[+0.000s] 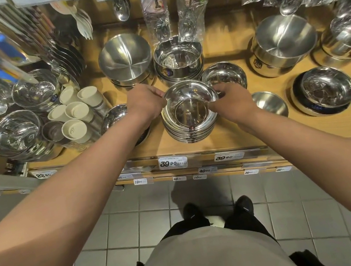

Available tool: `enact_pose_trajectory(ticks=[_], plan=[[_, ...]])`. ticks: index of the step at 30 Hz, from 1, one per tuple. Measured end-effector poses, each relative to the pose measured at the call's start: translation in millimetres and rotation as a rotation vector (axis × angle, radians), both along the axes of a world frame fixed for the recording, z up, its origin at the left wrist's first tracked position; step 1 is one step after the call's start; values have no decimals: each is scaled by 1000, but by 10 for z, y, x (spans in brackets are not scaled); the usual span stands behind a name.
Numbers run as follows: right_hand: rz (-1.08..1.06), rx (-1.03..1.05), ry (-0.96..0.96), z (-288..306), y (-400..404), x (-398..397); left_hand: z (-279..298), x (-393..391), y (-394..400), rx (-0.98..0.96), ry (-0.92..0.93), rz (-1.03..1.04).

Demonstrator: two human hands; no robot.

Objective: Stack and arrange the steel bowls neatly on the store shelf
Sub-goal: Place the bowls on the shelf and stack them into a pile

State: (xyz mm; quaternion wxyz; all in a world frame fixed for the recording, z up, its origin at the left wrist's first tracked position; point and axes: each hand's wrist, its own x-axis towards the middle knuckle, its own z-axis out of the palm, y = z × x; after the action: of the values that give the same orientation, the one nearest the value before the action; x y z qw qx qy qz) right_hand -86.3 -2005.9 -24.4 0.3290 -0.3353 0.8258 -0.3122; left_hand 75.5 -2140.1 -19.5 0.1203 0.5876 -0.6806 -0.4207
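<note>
Steel top bowl (190, 98), at the centre of the head view, sits on a stack of bowls (191, 128) near the front edge of the wooden shelf (233, 133). The left hand (146, 103) pinches its left rim and the right hand (230, 99) pinches its right rim, opposite grips that probably keep it level for nesting squarely. Single bowls (224, 75) lie just behind and to either side, likely awaiting stacking. White cups (76, 115) crowd the left of the frame.
</note>
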Motion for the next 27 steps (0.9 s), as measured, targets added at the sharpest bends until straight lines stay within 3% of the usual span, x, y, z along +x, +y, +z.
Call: enact_pose_trajectory(ticks=[12,27], plan=[[2,-9,87,14,16,-2,106,22,18,-120,-114,-124],[51,-171,49,-218,213,15,-107,253,290,55,126,-51]])
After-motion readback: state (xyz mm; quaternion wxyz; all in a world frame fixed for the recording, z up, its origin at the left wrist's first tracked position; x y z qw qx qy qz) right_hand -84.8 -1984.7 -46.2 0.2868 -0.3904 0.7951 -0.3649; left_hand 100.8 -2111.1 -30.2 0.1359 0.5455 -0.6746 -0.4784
